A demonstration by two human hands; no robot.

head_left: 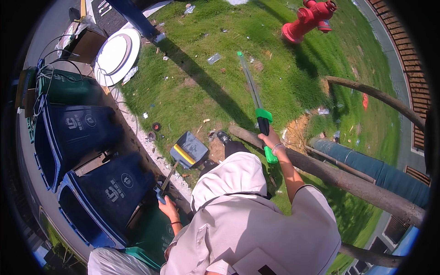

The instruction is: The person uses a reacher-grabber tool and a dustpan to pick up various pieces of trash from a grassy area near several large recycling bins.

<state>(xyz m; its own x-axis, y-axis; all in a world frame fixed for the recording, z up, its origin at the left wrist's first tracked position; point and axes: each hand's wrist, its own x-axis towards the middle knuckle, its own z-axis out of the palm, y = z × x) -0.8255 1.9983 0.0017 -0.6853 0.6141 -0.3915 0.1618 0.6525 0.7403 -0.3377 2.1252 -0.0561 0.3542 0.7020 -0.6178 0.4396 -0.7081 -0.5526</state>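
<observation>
Low at the left, my left hand point(168, 208) is closed round the upright handle of a grey dustpan point(199, 147) with a yellow comb edge. The pan rests on the grass by my shoes, beside the kerb. My right hand point(270, 138) grips the black and green handle of a litter picker point(253, 84). Its long metal shaft reaches out over the lawn, and its green tip lies over the grass near a clear plastic wrapper point(214, 58). Whether the tip touches the ground I cannot tell.
Blue wheeled bins point(113, 185) and green ones point(65, 90) line the kerb point(137, 135) at left. A round white object point(117, 56) and a cardboard box point(84, 44) stand beyond. Wooden poles point(330, 168) slant at right; a red hydrant point(306, 20) stands ahead. Litter dots the grass.
</observation>
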